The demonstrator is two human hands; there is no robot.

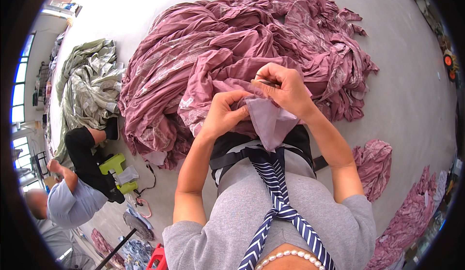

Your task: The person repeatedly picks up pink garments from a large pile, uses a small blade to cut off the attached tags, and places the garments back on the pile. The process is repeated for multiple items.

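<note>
A large heap of mauve-pink patterned fabric (pixel 232 42) lies before me, and part of it is drawn up toward my lap. My left hand (pixel 225 112) pinches an edge of this fabric between thumb and fingers. Just right of it and slightly farther off, my right hand (pixel 286 88) is closed around a small dark tool (pixel 268 82), mostly hidden by the fingers; its kind cannot be made out. A paler lilac corner of the fabric (pixel 271 122), its underside, hangs down between both hands over my lap.
At left, a person (pixel 72 197) sits beside a pile of pale green fabric (pixel 92 81). A lime-green stool (pixel 116 168) stands near them. More pink fabric (pixel 375 168) lies on the floor at right. A red plastic stool (pixel 157 258) shows at the lower edge.
</note>
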